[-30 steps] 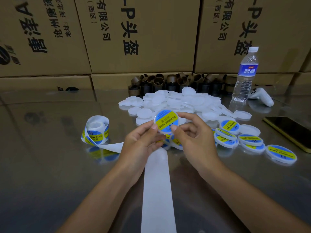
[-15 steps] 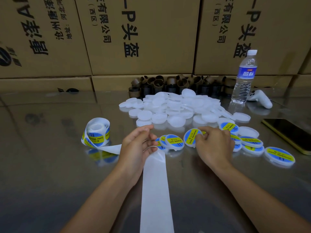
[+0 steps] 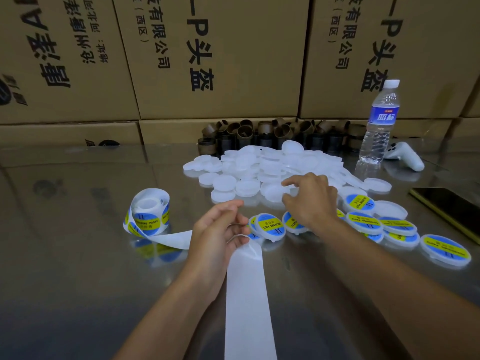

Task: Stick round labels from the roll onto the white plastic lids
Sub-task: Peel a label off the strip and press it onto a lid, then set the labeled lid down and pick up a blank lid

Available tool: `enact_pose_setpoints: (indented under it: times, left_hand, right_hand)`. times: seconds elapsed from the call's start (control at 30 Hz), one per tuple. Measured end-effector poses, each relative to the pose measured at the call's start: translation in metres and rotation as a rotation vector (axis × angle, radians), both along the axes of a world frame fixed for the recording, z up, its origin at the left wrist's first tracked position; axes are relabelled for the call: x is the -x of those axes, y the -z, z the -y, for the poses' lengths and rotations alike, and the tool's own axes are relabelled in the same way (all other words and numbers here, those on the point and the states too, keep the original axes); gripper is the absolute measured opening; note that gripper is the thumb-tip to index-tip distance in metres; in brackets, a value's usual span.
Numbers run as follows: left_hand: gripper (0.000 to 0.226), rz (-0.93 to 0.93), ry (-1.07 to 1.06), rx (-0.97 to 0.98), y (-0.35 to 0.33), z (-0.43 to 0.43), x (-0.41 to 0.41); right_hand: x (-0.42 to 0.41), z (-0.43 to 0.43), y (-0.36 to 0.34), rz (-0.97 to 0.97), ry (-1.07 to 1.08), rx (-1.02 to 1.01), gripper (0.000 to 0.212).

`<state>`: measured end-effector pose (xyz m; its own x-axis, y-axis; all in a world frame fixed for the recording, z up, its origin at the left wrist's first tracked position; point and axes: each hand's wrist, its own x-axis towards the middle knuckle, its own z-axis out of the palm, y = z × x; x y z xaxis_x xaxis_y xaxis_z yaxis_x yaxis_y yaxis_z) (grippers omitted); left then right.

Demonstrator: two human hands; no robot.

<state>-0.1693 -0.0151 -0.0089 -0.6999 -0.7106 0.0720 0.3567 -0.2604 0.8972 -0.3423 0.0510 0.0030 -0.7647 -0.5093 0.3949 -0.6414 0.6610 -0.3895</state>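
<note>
Dozens of blank white lids (image 3: 272, 165) lie heaped mid-way across the steel table (image 3: 78, 281). The right hand (image 3: 310, 201) hangs at the heap's near edge, fingers spread and loosely bent over one lid; whether it touches, I cannot tell. The left hand (image 3: 218, 232) pinches the bare backing strip (image 3: 246, 294) that runs from the label roll (image 3: 149, 214) on its left. Labelled lids (image 3: 270, 226) overlap in a row under the right wrist and off to the right. A water bottle (image 3: 379, 126) stands behind.
</note>
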Motion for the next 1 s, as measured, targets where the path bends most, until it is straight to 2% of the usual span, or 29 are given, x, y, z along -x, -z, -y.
enact_pose_setpoints:
  times: [0.13, 0.3, 0.47, 0.67, 0.83, 0.9, 1.0]
  left_hand:
    - [0.02, -0.007, 0.002, 0.003, 0.0, -0.001, 0.001]
    - [0.019, -0.032, -0.015, -0.008, -0.001, -0.001, 0.001]
    - [0.02, -0.045, -0.042, -0.013, -0.002, -0.002, 0.0]
    - [0.021, -0.06, -0.049, -0.032, -0.003, -0.001, 0.0]
    - [0.021, -0.08, -0.041, -0.042, -0.003, 0.0, 0.001]
    - [0.02, -0.089, -0.038, -0.051, -0.003, 0.001, 0.001]
    - [0.019, -0.098, -0.028, -0.053, -0.004, 0.001, 0.0]
  right_hand:
    - [0.013, 0.015, -0.001, 0.096, -0.004, -0.181, 0.03]
    - [0.018, 0.018, -0.004, 0.079, 0.029, -0.196, 0.005]
    - [0.017, 0.015, -0.003, 0.083, 0.002, -0.214, 0.014]
    - [0.015, 0.02, -0.003, 0.099, -0.016, -0.213, 0.014]
    - [0.015, 0.02, -0.002, 0.032, -0.081, -0.218, 0.015]
    - [0.012, 0.018, -0.001, 0.059, -0.131, -0.121, 0.015]
    - [0.001, 0.01, -0.004, 0.29, -0.248, 0.246, 0.016]
